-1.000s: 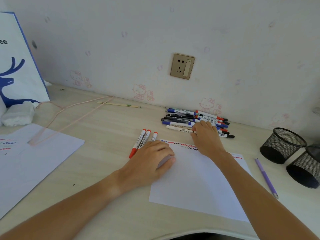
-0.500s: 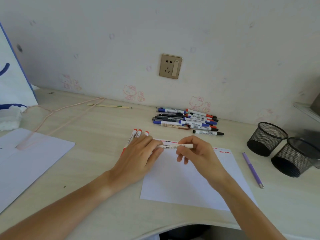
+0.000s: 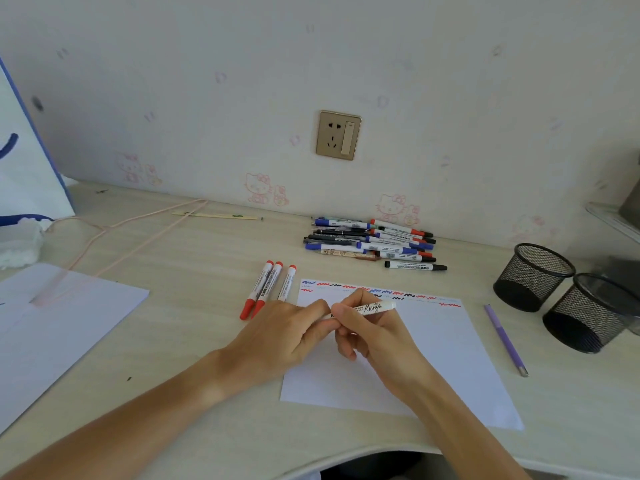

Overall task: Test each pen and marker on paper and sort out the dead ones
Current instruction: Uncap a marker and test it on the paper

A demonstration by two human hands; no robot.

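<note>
A white acrylic marker (image 3: 375, 307) is held level over the white test paper (image 3: 436, 358). My right hand (image 3: 370, 332) grips its barrel, and my left hand (image 3: 294, 329) pinches its left end, which the fingers hide. Red, blue and black squiggles run along the paper's far edge. A pile of pens and markers (image 3: 370, 242) lies beyond the paper near the wall. Three red-capped markers (image 3: 266, 289) lie side by side left of the paper.
Two black mesh pen cups (image 3: 533, 275) (image 3: 588, 313) stand at the right, with a purple pen (image 3: 505, 339) lying between them and the paper. A second white sheet (image 3: 52, 327) lies at the left, with a paper bag (image 3: 24, 157) behind it. A chopstick-like stick (image 3: 214, 215) rests by the wall.
My right hand took a white marker from the pile and brought it over the paper. My left hand rose from the paper's corner and closed on the marker's left end.
</note>
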